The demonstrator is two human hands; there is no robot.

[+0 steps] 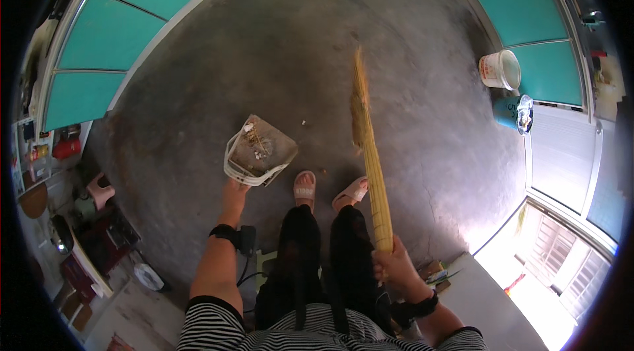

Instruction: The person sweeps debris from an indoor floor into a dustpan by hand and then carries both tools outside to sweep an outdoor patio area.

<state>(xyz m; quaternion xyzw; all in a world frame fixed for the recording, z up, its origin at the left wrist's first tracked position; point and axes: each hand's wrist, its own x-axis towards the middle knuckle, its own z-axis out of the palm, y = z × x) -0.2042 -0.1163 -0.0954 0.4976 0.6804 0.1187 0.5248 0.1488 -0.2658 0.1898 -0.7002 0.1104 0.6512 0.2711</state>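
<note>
My left hand (236,190) is closed on the whitish rim or handle of a scoop-shaped dustpan (282,147), left of my feet. Bits of straw and pale scraps lie inside the pan; my fingertips are partly hidden behind its edge. In my right hand (395,260) is a long yellowish straw broom (375,182), gripped near its lower end in the picture. Its bristles point away from me, past my right foot. A small white scrap (304,122) lies on the floor between dustpan and broom.
Grey concrete floor (422,106) spreads ahead. Teal cabinets (92,31) line the far left, with more at the far right. A white bucket (494,70) and a blue bin (507,112) stand on the right. A pink stool (100,189) stands left; a bright doorway opens lower right.
</note>
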